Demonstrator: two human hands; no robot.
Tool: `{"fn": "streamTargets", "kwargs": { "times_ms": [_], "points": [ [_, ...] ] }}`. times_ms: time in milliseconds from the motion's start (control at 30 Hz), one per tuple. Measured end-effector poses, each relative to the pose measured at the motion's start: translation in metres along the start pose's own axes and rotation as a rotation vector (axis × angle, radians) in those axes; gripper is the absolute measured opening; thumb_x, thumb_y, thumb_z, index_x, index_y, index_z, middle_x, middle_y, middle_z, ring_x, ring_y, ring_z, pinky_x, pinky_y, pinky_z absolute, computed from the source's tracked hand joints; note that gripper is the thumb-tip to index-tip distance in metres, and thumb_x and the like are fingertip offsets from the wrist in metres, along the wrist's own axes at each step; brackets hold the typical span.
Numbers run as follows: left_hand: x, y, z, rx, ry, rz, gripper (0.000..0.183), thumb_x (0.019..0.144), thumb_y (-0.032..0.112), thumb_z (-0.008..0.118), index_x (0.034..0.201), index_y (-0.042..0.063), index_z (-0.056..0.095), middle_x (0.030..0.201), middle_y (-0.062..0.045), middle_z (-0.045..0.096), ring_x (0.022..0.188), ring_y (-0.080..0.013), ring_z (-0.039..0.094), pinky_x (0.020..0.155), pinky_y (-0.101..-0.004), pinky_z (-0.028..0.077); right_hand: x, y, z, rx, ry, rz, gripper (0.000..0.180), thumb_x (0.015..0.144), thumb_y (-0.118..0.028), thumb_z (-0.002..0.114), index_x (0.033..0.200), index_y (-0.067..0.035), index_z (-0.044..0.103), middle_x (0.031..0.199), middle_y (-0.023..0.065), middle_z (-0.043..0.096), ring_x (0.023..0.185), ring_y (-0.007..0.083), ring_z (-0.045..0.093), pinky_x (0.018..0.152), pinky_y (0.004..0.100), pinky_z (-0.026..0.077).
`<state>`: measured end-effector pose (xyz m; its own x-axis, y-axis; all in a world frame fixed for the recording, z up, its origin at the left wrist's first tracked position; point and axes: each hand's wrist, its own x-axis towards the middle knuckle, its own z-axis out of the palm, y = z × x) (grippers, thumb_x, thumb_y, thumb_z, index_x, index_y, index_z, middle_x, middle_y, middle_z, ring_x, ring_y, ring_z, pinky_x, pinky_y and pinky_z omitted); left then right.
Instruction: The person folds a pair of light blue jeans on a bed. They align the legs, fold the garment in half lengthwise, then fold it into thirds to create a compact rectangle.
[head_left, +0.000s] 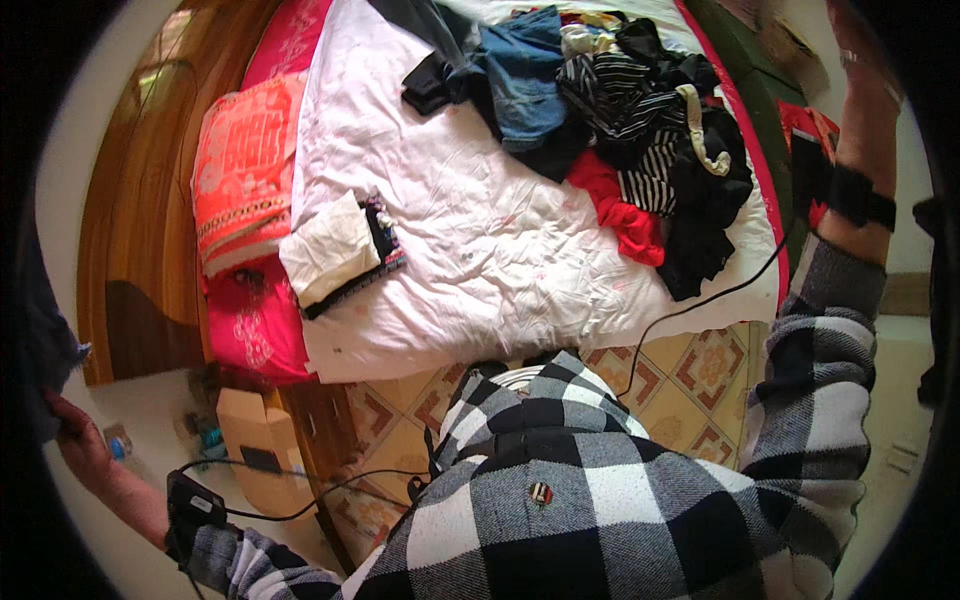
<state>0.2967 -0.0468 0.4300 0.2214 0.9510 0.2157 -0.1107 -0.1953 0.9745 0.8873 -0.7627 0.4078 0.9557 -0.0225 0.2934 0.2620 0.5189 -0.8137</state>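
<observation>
At the far left rim, my left hand (79, 439) pinches the edge of a dark blue garment (49, 352) with a frayed edge, which hangs mostly beyond the picture. My right arm reaches up along the right side; only the base of my right hand (844, 30) shows at the rim, its fingers cut off. On the bed's white sheet (465, 285) lies a heap of clothes, with blue denim (525, 82), a black-and-white striped garment (649, 176), a red garment (634, 232) and black clothing (697, 255). A folded cream cloth (330, 247) rests on folded dark, patterned clothing at the bed's left.
A folded orange-red textile (247, 157) sits at the bed's left edge, beside a wooden panel (142, 225). An open cardboard box (262, 442) stands at lower left. Black cables run from devices strapped to both forearms (196, 499). Patterned floor tiles (705, 367) show below the bed.
</observation>
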Motion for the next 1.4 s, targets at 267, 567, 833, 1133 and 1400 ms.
{"fn": "streamTargets", "kwargs": {
  "times_ms": [267, 567, 833, 1133, 1400],
  "points": [
    [-0.12, -0.145, 0.065, -0.37, -0.473, -0.732, 0.029, 0.086, 0.017, 0.056, 0.111, 0.004, 0.052, 0.112, -0.011, 0.054, 0.103, -0.0229, 0.052, 0.093, -0.0352, 0.041, -0.123, 0.078, -0.155, -0.16, -0.18, 0.531, 0.035, 0.082, -0.019, 0.06, 0.112, -0.003, 0.053, 0.095, 0.007, 0.061, 0.086, 0.0181, 0.058, 0.075, 0.0303, 0.048],
    [-0.263, -0.357, 0.131, -0.113, -0.347, -1.177, 0.03, 0.091, 0.013, 0.046, 0.118, 0.001, 0.04, 0.118, -0.014, 0.048, 0.108, -0.0294, 0.048, 0.094, -0.0496, 0.039, -0.237, 0.213, -0.314, -1.761, -0.222, 0.547, 0.033, 0.072, -0.017, 0.061, 0.104, -0.009, 0.06, 0.097, 0.0116, 0.064, 0.092, 0.0243, 0.061, 0.08, 0.0329, 0.045],
    [-0.268, -0.349, 0.139, 0.061, -0.226, -1.14, 0.022, 0.091, 0.013, 0.045, 0.112, 0.005, 0.043, 0.111, -0.01, 0.05, 0.101, -0.0261, 0.052, 0.09, -0.0499, 0.042, -0.253, 0.251, -0.232, -1.553, -0.277, 0.676, 0.04, 0.072, -0.013, 0.065, 0.11, -0.003, 0.056, 0.098, 0.0109, 0.062, 0.09, 0.0204, 0.059, 0.079, 0.0293, 0.046],
    [-0.206, -0.309, 0.181, 0.307, -0.601, -1.093, 0.021, 0.089, 0.018, 0.05, 0.105, 0.003, 0.052, 0.103, -0.009, 0.058, 0.097, -0.0215, 0.056, 0.082, -0.0329, 0.051, -0.389, 0.258, 0.132, -0.223, -1.353, 0.833, 0.078, 0.067, -0.005, 0.07, 0.133, -0.011, 0.03, 0.12, 0.0154, 0.044, 0.086, 0.0205, 0.055, 0.076, 0.0302, 0.049],
    [-0.161, -0.259, 0.3, 0.452, -1.059, -0.768, 0.021, 0.086, 0.022, 0.056, 0.102, 0.009, 0.055, 0.099, -0.003, 0.06, 0.092, -0.0158, 0.056, 0.085, -0.0353, 0.045, -0.485, 0.241, 0.184, -0.444, -1.975, 0.425, 0.039, 0.077, -0.011, 0.056, 0.115, -0.008, 0.047, 0.107, 0.0165, 0.052, 0.095, 0.0327, 0.054, 0.079, 0.0391, 0.047]
  ]
}}
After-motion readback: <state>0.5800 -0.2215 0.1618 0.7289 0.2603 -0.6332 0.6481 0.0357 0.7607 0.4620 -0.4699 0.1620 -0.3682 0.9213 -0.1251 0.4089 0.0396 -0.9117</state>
